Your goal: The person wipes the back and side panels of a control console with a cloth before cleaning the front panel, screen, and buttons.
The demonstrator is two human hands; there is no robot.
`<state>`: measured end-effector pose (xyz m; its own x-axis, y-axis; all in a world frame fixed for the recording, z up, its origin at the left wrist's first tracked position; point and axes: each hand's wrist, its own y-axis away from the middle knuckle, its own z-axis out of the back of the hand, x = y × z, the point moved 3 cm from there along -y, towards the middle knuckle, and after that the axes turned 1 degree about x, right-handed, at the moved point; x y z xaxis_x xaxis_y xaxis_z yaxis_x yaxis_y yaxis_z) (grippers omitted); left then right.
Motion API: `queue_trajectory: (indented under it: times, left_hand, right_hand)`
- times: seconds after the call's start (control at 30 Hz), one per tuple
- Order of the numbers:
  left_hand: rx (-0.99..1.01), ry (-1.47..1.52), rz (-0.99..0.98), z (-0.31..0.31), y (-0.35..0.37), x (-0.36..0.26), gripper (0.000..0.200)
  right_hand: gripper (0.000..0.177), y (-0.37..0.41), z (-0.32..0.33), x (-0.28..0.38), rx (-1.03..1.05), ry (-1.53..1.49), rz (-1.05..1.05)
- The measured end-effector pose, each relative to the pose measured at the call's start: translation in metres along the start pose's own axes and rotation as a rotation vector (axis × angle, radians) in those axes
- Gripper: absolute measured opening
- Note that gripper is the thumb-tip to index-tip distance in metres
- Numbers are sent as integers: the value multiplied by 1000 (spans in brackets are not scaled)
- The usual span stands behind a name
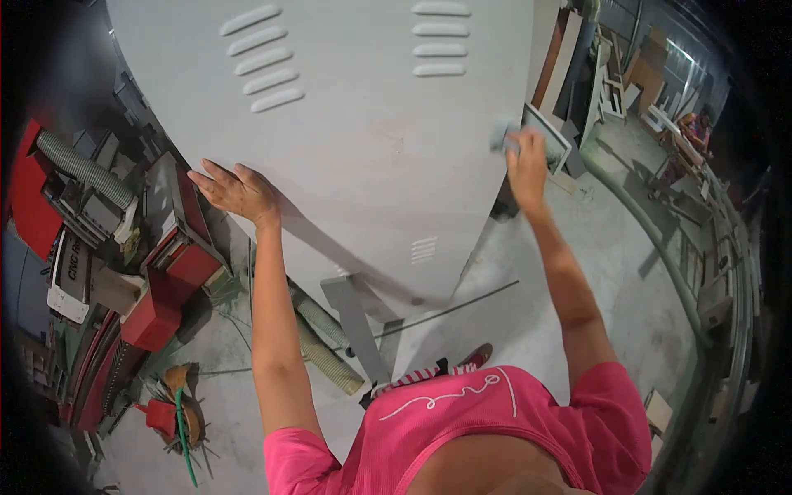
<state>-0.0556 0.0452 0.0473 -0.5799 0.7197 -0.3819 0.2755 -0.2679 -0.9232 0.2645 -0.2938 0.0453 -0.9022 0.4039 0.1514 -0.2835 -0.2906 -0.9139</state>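
A tall, light grey cabinet (355,190) with slotted vents stands in front of me. Brownish smudges mark the middle of its face. At its left edge, my left hand (239,196) lies against the panel with the fingers apart, holding nothing. My right hand (526,161) is at the right edge, its fingers closed on a small pale blue-grey cloth (501,134) pressed to the cabinet. The cloth is slightly blurred, and part of it is hidden by the fingers.
Red and grey machinery (157,305) with a ribbed hose (87,169) stands to the left. A grey post (355,326) rises before the cabinet's foot. Another hose (652,227) crosses the floor at right. Another person (695,132) is at the far right, near wooden boards.
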Motion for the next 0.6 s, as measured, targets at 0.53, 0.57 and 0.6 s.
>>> queue_trajectory:
  times: [0.53,0.57,0.6]
  left_hand:
    - [-34,-44,-16,-7,3,12,61]
    - [-24,-44,-9,-8,2,13,61]
    - [-17,-46,-17,-7,1,14,61]
  right_hand:
    - [28,76,-42,18,31,-167,-109]
    - [28,68,-37,23,4,-171,-134]
    - [28,47,-29,32,-8,-134,-100]
